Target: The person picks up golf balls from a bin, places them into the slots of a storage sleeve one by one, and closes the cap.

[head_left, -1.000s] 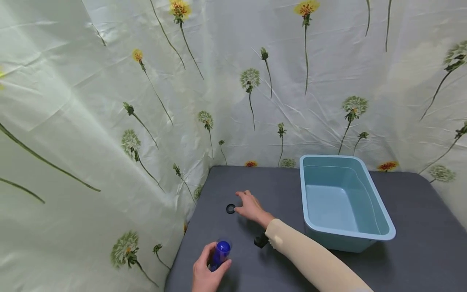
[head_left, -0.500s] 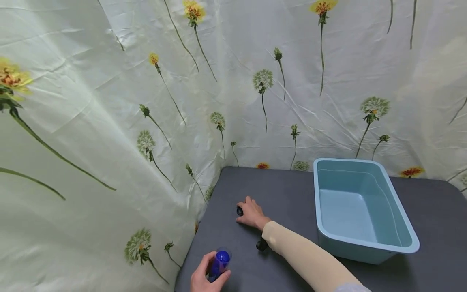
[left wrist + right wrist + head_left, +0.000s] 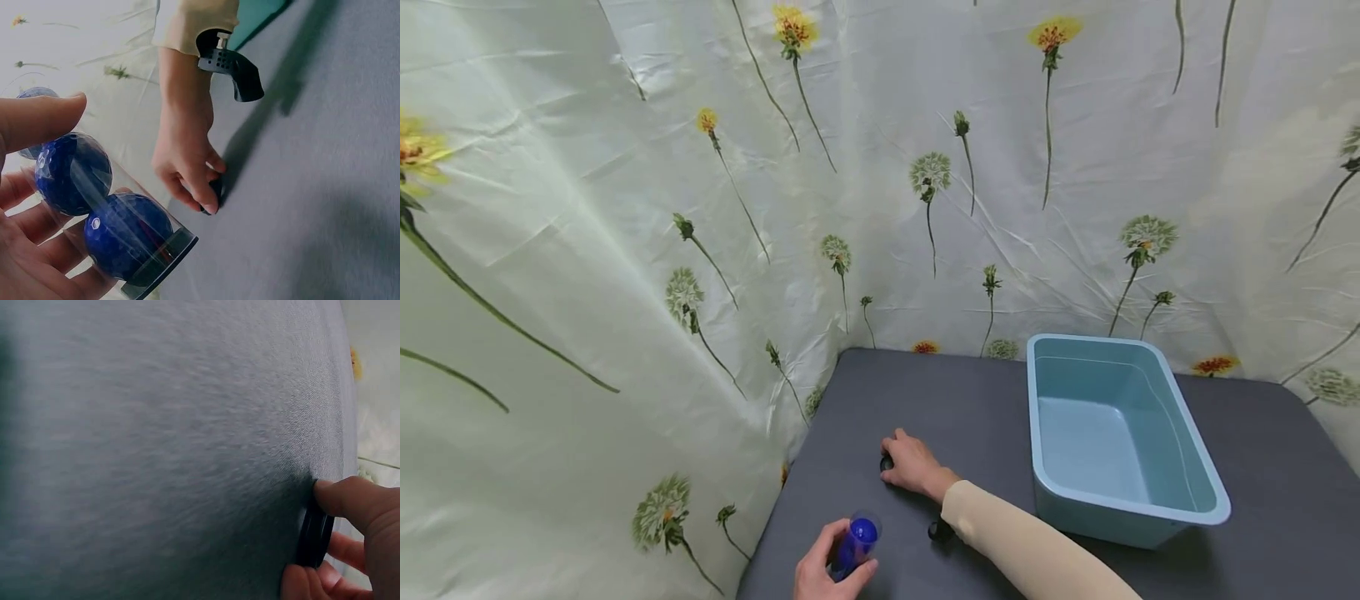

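Observation:
My left hand (image 3: 829, 567) grips a clear plastic tube (image 3: 859, 543) by its side, near the front of the table. Inside the tube are blue dimpled golf balls (image 3: 128, 236), and a black cap (image 3: 164, 265) closes its lower end. In the head view the upper end shows a clear rim with a blue ball below it. My right hand (image 3: 916, 467) is farther forward, pinching a round black lid (image 3: 315, 534) between thumb and fingers. The right wrist view shows this lid tilted on edge close to the tabletop; whether it touches the cloth I cannot tell.
A light blue plastic basin (image 3: 1037, 425) stands on the dark grey table (image 3: 970, 392) to the right of my right forearm. A black camera mount (image 3: 940, 530) sits on my right wrist. Flower-print curtains (image 3: 880, 167) hang behind and to the left of the table.
My right hand has closed its fingers on the black lid, which lay flat beside the fingertips a second ago. The left hand keeps its hold on the tube. The head view has shifted slightly.

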A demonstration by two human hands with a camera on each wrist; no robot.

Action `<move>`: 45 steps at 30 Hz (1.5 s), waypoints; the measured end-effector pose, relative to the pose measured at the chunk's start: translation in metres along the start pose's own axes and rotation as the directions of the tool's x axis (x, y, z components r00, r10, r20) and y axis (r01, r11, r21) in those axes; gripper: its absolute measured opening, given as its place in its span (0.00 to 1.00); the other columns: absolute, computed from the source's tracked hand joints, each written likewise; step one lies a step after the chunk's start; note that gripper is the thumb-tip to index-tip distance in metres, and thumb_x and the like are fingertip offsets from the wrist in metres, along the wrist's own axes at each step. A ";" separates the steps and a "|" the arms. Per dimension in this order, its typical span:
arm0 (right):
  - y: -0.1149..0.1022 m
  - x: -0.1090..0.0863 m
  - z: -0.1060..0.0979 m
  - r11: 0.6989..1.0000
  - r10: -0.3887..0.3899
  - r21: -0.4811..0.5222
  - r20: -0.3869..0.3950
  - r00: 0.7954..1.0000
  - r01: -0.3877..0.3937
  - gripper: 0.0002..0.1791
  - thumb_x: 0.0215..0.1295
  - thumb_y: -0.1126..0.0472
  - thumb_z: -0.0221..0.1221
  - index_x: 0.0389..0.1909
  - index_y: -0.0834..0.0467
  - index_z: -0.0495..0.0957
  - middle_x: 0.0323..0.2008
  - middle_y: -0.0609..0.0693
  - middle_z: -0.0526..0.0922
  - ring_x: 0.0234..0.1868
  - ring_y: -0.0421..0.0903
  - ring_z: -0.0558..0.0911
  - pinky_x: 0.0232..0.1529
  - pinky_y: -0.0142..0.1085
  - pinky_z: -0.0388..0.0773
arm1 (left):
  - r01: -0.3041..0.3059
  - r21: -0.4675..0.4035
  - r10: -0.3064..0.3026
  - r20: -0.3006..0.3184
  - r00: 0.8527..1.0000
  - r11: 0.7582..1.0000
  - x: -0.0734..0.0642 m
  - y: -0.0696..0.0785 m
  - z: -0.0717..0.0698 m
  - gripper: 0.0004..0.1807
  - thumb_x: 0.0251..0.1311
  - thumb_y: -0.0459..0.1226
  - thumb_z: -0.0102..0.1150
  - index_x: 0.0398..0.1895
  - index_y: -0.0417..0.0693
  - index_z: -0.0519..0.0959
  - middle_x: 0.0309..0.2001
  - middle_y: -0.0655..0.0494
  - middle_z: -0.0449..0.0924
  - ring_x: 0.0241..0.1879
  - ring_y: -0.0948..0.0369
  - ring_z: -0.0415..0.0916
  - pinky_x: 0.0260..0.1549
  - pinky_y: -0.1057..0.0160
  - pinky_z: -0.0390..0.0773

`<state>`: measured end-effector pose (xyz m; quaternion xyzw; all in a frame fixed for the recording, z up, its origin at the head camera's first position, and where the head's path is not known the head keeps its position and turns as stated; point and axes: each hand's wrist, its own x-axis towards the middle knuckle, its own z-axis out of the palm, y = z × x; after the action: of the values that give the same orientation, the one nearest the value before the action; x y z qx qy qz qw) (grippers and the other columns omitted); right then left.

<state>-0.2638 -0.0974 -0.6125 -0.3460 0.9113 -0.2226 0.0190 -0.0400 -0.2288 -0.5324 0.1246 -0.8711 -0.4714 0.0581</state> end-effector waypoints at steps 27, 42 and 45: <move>-0.012 -0.098 -0.126 0.904 0.200 0.408 -0.146 0.969 -0.126 0.17 0.65 0.55 0.66 0.55 0.45 0.82 0.43 0.44 0.83 0.37 0.39 0.80 0.33 0.35 0.79 | -0.165 -0.149 0.165 -0.008 0.986 0.975 0.046 0.023 0.075 0.29 0.46 0.46 0.81 0.53 0.58 0.79 0.46 0.58 0.84 0.44 0.59 0.81 0.44 0.52 0.79; -0.022 -0.130 -0.170 0.803 0.213 0.592 -0.163 0.963 -0.078 0.08 0.64 0.51 0.69 0.40 0.46 0.81 0.35 0.39 0.83 0.38 0.42 0.82 0.31 0.38 0.80 | -0.262 -0.186 0.277 0.059 0.959 0.947 0.053 0.041 0.101 0.28 0.49 0.44 0.79 0.53 0.58 0.78 0.45 0.60 0.84 0.41 0.61 0.80 0.42 0.59 0.79; -0.021 -0.134 -0.169 0.794 0.194 0.605 -0.156 0.969 -0.061 0.08 0.63 0.52 0.69 0.38 0.48 0.80 0.35 0.39 0.83 0.38 0.41 0.82 0.35 0.36 0.81 | -0.267 -0.205 0.285 0.064 0.956 0.942 0.053 0.042 0.104 0.28 0.49 0.43 0.79 0.53 0.59 0.78 0.45 0.61 0.84 0.41 0.61 0.80 0.42 0.59 0.79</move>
<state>-0.1809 0.0405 -0.4671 -0.2344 0.8132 -0.5307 0.0454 -0.1207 -0.1375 -0.5551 -0.0273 -0.8316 -0.5466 0.0949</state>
